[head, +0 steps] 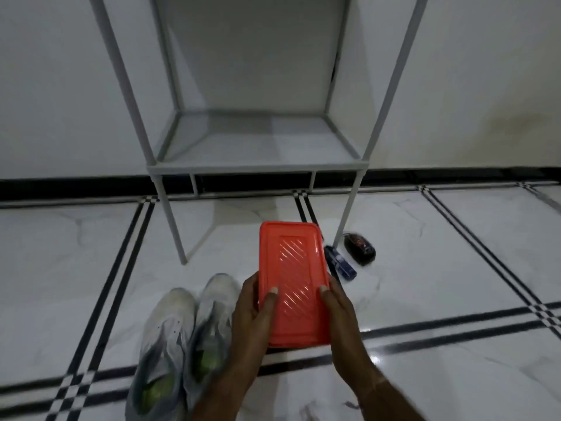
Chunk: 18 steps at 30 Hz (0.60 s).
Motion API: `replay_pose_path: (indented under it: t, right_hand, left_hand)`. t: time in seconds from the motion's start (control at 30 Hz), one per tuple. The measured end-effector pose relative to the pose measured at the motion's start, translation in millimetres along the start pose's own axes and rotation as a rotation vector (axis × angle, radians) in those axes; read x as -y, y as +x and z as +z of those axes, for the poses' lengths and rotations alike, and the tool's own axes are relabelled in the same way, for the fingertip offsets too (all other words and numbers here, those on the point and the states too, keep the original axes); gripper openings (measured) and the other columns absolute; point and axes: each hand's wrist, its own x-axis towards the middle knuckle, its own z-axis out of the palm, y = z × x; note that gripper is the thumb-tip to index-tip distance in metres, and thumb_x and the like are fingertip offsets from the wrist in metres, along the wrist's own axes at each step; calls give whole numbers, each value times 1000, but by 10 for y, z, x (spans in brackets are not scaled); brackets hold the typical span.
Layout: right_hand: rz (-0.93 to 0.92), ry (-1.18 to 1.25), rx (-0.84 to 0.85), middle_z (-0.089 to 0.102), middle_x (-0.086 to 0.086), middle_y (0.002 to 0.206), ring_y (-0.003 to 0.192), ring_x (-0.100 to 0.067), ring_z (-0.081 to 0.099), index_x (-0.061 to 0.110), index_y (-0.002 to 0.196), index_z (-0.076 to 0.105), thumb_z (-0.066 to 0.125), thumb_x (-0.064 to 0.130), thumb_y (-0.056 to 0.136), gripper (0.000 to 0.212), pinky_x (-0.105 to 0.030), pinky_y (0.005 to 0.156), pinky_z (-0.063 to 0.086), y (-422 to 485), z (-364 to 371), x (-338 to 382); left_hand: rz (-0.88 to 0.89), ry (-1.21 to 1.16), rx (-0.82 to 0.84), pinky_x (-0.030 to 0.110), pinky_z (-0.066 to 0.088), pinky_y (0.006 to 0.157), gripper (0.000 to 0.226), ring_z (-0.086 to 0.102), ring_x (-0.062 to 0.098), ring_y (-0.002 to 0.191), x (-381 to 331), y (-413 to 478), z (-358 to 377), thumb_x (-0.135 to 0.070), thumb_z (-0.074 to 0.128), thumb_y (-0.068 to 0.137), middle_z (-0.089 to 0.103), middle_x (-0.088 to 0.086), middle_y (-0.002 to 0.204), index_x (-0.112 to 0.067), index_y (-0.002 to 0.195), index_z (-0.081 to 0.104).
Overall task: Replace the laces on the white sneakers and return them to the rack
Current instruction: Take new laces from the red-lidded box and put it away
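Left hand (255, 305) and right hand (340, 308) clasp the box (294, 268) by its long sides, thumbs on the lid. Sneakers (188, 323) lie on the floor at 7 o'clock, rack (258, 168) at 12. Judged light, soft-sided; grasp at the heel collar.

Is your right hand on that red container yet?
Touching. Head view: right hand grips the red container at its right edge, thumb pressed on its top.
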Motion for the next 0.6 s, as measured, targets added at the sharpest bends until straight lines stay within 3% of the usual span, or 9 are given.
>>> replay_pose_path:
  t: [0.07,0.17,0.27,0.37,0.5,0.6]
  right_hand:
    - [-104,2,-25,74,10,113,100,-12,74,29,130,59,47,30,106,27,-26,72,61,96,83,381]
    - [-207,10,-46,75,3,113,101,-18,74,25,123,62,50,27,105,22,-35,80,62,192,151,857]
    - [-282,8,-51,75,2,113,102,-20,74,21,121,64,49,27,106,22,-42,85,62,334,189,1295]
    - [-321,-3,-82,75,-1,111,103,-23,73,18,116,67,49,21,105,21,-43,89,60,563,214,1601]
    - [-278,4,-120,76,-3,111,102,-23,73,24,116,72,50,20,102,26,-42,89,60,1021,265,1997]
    - [-262,-34,-159,76,-8,103,98,-28,72,20,105,74,49,18,101,26,-45,89,60,1433,275,2253]
  left_hand:
    - [122,-26,-45,28,61,73,23,73,8,95,-295,100,44,-32,62,98,71,-6,116,-33,121,58]
    - [275,-21,-56,44,61,85,22,72,15,100,-714,184,115,-33,66,97,73,-5,112,-29,118,61]
    - [378,-46,-33,43,61,88,23,72,13,104,-1145,329,192,-29,66,98,74,-7,113,-27,120,64]
    - [403,-49,16,44,60,90,34,70,14,110,-1498,535,280,-40,68,92,74,-7,118,-31,125,67]
    - [405,17,103,43,59,92,35,72,12,102,-1893,979,470,-34,70,91,75,-8,113,-31,126,67]
    - [372,78,182,38,59,92,55,70,12,104,-2093,1326,639,-37,71,81,71,-8,118,-28,134,57]
